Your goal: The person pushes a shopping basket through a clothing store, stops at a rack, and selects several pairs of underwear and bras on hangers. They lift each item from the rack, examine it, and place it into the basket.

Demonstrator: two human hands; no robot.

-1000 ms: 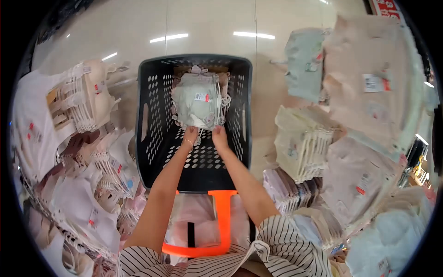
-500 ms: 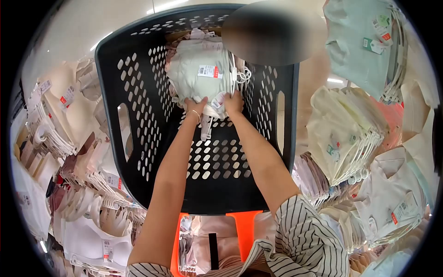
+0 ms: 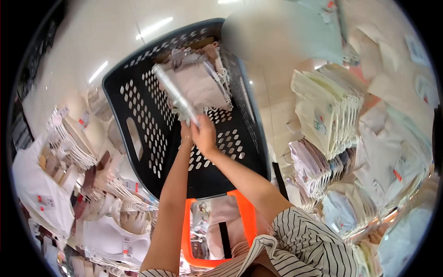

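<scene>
Both of my hands are over a black perforated shopping basket (image 3: 121,99). Between them they hold a pale garment (image 3: 177,94), turned edge-on and smeared by motion, slanting up to the left. My right hand (image 3: 203,136) grips its lower end. Beside it, my left hand (image 3: 186,131) is partly hidden behind the right one, its fingers closed at the same end. Just behind, a stack of dusty-pink garments (image 3: 198,85) on white hangers lies in the back of the basket.
The basket has an orange handle (image 3: 244,214) close to my body. Hanging garments crowd both sides: white bras (image 3: 108,235) at left, cream garments (image 3: 318,108) and lilac ones (image 3: 307,166) at right. A blurred round patch covers part of the upper right.
The pale green garment has been lifted off the stack and turned on edge, uncovering the dusty-pink garments. My right hand has moved left, close to my left hand. The view has shifted.
</scene>
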